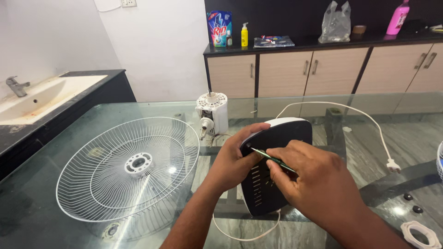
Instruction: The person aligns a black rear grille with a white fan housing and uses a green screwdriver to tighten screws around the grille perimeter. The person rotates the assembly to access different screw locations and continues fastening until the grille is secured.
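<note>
Left hand (233,159) wraps a closed grip around the edge of the black fan cover (272,173), standing it on the glass desk (55,184). Right hand (314,184) pinches a green screwdriver (272,159), tip against the cover's upper face. White wire grille (129,168) lies just left; fan motor (212,113) stands behind.

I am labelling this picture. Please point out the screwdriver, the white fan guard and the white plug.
screwdriver (272,159), head view, on the green shaft.
white fan guard (138,163), head view, on its centre ring.
white plug (392,165), head view, on the plug body at the cord's end.
</note>
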